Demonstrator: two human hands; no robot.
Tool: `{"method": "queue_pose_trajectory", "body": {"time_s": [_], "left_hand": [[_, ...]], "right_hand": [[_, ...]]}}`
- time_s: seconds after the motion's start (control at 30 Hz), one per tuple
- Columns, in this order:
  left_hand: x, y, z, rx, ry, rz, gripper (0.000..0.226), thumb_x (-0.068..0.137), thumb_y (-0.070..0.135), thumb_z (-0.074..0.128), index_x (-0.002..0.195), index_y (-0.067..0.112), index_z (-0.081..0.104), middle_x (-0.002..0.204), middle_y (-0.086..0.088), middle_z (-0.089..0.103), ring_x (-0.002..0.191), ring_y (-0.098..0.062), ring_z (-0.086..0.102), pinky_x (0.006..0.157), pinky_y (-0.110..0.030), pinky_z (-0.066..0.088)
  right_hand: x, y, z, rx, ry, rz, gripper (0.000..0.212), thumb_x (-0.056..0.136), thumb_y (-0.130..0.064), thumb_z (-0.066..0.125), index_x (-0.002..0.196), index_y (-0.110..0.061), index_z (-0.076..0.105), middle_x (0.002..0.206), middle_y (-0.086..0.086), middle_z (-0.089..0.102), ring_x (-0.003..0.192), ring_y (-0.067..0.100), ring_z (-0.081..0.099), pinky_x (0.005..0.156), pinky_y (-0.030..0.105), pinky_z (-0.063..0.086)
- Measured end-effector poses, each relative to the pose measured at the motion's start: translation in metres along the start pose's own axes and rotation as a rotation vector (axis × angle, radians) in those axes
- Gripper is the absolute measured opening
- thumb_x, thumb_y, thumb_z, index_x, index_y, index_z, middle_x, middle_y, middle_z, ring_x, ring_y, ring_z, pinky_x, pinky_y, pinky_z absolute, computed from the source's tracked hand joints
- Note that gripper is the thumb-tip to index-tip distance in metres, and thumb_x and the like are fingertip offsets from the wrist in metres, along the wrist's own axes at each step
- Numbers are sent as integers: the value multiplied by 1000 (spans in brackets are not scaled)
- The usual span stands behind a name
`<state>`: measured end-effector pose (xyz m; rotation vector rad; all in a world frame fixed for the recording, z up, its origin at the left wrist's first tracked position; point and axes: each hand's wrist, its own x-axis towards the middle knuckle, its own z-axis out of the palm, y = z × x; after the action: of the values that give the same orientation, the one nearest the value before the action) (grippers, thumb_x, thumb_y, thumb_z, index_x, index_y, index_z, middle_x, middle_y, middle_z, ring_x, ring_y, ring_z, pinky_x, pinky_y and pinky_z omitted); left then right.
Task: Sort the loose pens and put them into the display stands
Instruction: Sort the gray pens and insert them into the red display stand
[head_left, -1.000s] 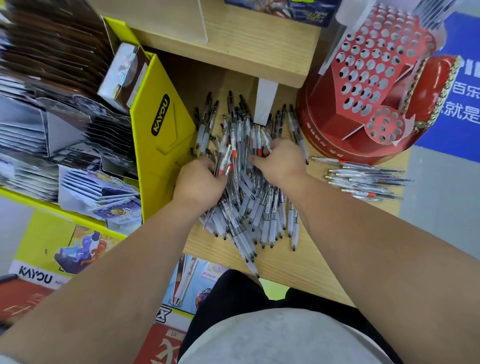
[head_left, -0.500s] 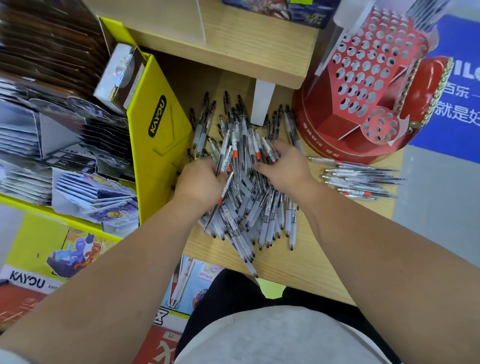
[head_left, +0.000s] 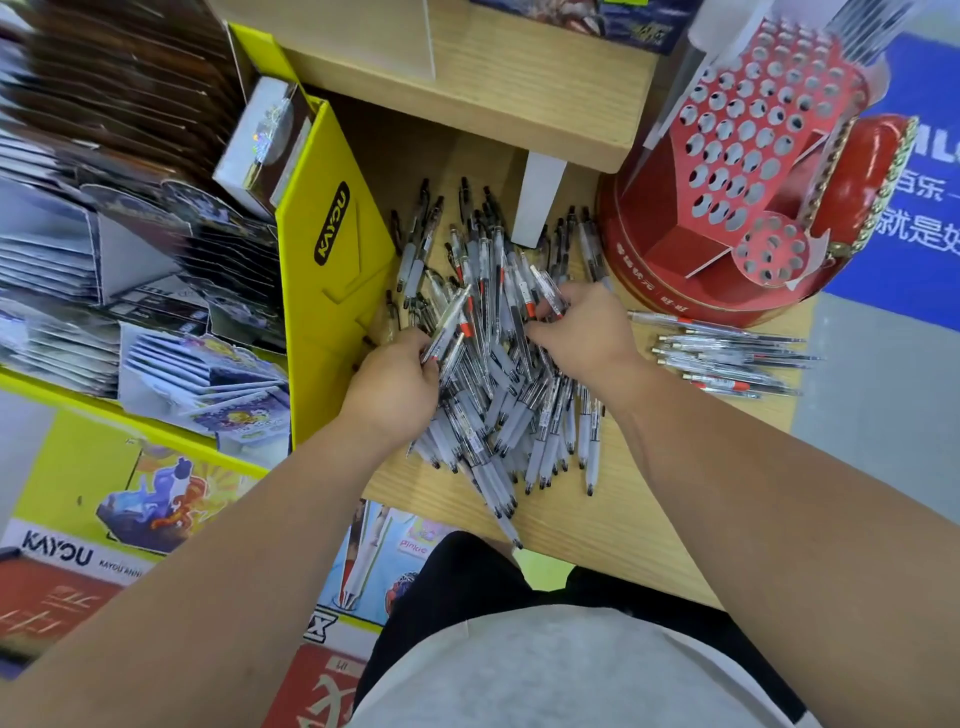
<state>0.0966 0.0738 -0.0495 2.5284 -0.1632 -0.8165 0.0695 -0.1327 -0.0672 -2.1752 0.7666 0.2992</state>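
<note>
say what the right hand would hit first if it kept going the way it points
The pen pile: the right hand points left into it, fingers already among its pens; beyond, probably the left hand.

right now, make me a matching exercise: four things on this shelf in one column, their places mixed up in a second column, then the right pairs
Things
1. red cardboard display stand with round holes
2. yellow cardboard KAYOU box
3. neat row of clear plastic pens
4. loose heap of clear plastic pens

Places
A. middle of the light wooden shelf
B. left of the heap
C. standing at the shelf's right end
D. lying flat in front of the stand

Pairs: 1-C, 2-B, 3-D, 4-A
</note>
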Motion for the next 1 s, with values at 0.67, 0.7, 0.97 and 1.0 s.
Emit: {"method": "queue_pose_trajectory", "body": {"time_s": [0.67,0.7,0.97,1.0], "left_hand": [[1,10,-6,-178,-55,-157,27,94,30,71,112,10,66,85,-3,62,85,-31,65,71,-32,52],[0,10,-6,-229,-42,-172,29,95,29,70,116,10,65,96,-5,65,92,-31,65,79,-35,55],[-18,17,4,-297,78,-124,32,96,27,67,76,29,42,68,-11,58,52,-20,46,51,-33,44],[-22,22,7,-304,79,-103,23,97,27,66,80,23,51,64,-7,54,48,-17,43,47,-28,38]], "right_hand": [[3,-13,-1,-100,-78,32,35,84,-26,73,65,-9,49,79,6,65,74,28,61,55,32,45],[2,-12,-2,-29,-80,34,29,84,-24,72,70,-6,54,100,10,71,88,29,66,67,34,54],[-28,31,-37,167,-158,-61,43,89,-20,66,58,-17,36,56,-3,34,51,15,33,55,29,27],[-33,42,-44,106,-162,-95,42,88,-19,66,59,-14,36,59,2,34,53,16,32,55,31,25]]}}
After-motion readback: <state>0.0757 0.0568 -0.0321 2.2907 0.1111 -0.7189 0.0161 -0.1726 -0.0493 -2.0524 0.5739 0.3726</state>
